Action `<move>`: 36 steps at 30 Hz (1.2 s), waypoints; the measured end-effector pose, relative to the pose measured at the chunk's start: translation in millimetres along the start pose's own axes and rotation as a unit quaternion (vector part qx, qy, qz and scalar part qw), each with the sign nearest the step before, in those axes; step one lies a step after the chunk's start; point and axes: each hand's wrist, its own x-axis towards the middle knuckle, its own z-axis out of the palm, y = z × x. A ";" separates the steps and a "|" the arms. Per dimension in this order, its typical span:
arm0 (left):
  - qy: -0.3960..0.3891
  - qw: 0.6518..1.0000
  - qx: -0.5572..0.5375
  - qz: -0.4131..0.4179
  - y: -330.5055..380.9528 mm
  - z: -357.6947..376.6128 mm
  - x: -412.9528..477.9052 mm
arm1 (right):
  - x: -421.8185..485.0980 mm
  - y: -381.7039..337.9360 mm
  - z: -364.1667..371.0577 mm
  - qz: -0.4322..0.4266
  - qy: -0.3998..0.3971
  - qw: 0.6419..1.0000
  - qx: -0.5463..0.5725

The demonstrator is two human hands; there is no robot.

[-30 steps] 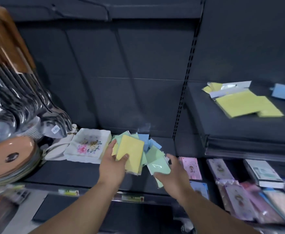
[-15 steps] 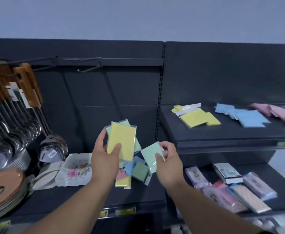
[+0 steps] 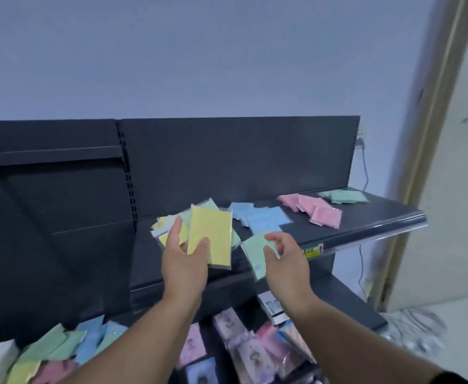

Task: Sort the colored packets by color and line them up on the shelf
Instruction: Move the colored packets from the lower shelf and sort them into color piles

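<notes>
My left hand (image 3: 184,261) grips a small stack of packets with a yellow packet (image 3: 212,234) on top, raised in front of the dark upper shelf (image 3: 371,223). My right hand (image 3: 285,261) pinches a single green packet (image 3: 255,252) just below the shelf's front edge. On the shelf lie sorted groups: yellow packets (image 3: 162,224) behind my left hand, blue packets (image 3: 263,216), pink packets (image 3: 316,210) and green packets (image 3: 343,196) at the far right. A mixed pile of packets (image 3: 61,350) lies on the lower left shelf.
Below the upper shelf, patterned pink and blue packaged goods (image 3: 244,345) fill the lower right shelf. A price label (image 3: 312,250) sits on the upper shelf's front rail. A doorframe (image 3: 432,134) and a hanging cable (image 3: 361,261) stand to the right.
My view has swung right and up, away from the ladles and plates. Both hands have risen from the mixed pile toward the upper shelf, still holding the yellow-topped stack and the green packet.
</notes>
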 end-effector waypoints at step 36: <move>-0.128 0.991 0.033 -0.035 -14.8 430.5 129.4 | 402.6 131.2 -241.3 0.033 0.074 0.993 -0.089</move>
